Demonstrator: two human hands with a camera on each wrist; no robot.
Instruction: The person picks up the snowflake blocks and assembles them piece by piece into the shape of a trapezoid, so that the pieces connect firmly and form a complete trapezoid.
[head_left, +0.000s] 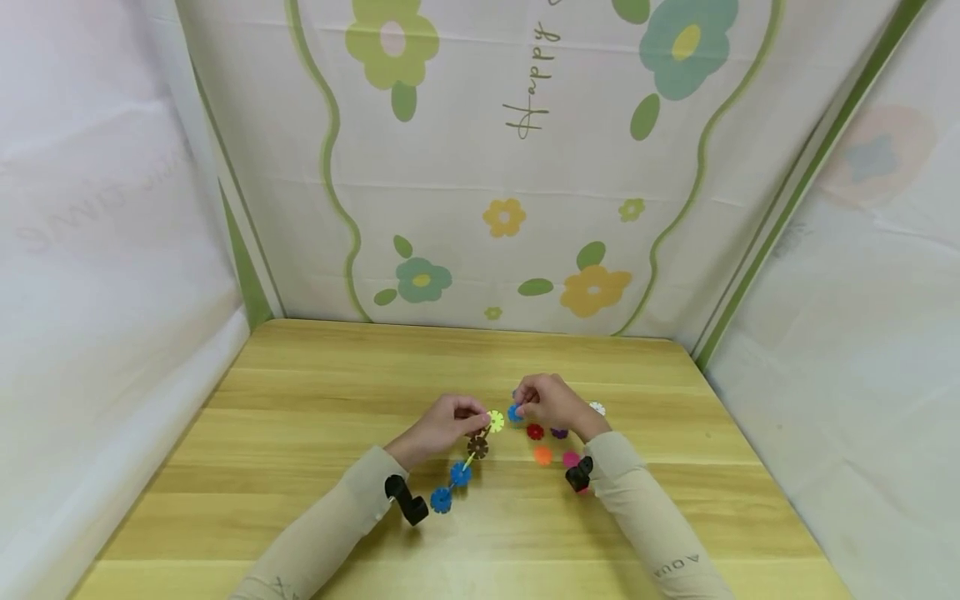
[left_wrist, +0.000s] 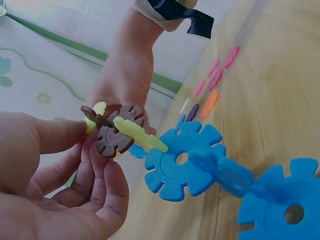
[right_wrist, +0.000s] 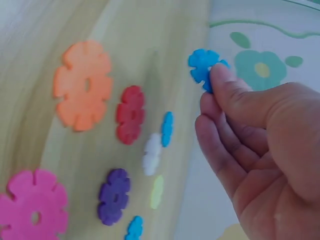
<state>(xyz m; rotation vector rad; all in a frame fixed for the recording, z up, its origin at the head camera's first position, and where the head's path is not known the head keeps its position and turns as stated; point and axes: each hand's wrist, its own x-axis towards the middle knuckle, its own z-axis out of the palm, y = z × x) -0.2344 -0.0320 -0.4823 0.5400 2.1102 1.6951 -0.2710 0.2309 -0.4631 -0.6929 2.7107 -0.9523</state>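
My left hand (head_left: 444, 422) grips one end of a chain of interlocking plastic snowflake discs. At that end, thumb and fingers close around a brown disc (left_wrist: 114, 138) and a yellow-green disc (head_left: 495, 421). From there the chain runs through another yellow-green disc (left_wrist: 139, 134) to large blue discs (left_wrist: 186, 161), which hang towards the near side in the head view. My right hand (head_left: 553, 402) pinches a single blue disc (right_wrist: 202, 65) between thumb and fingers, a short way right of the chain's yellow-green end. Part of that disc is hidden behind the thumb.
Loose discs lie on the wooden table (head_left: 300, 400) under and around my right forearm: orange (right_wrist: 84, 85), red (right_wrist: 130, 115), purple (right_wrist: 114, 196), pink (right_wrist: 35, 205), white (right_wrist: 152, 154), and small blue and yellow-green ones. Printed fabric walls (head_left: 450, 167) stand behind and at both sides.
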